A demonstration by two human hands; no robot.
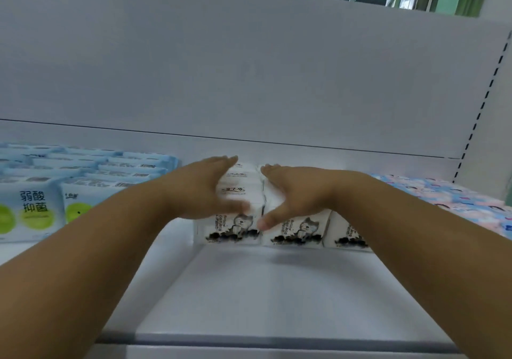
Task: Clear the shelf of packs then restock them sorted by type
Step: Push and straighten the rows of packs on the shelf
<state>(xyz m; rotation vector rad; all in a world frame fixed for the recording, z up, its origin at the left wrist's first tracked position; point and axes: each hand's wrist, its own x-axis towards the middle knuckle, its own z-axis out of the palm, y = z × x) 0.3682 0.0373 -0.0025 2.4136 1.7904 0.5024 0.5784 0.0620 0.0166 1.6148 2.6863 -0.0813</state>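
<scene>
Both hands lay flat on the cat packs (293,231) (white, standing in rows) at mid-shelf (263,289). The left hand (206,189) and right hand (297,192) had straight fingers, gripping nothing. Blue packs (83,170) stood left of the cat packs, pink packs (454,197) right.

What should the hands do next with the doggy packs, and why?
Probably slide the dog-print packs back toward the shelf's back panel. The left hand and right hand lie flat on them, and bare shelf shows in front.
</scene>
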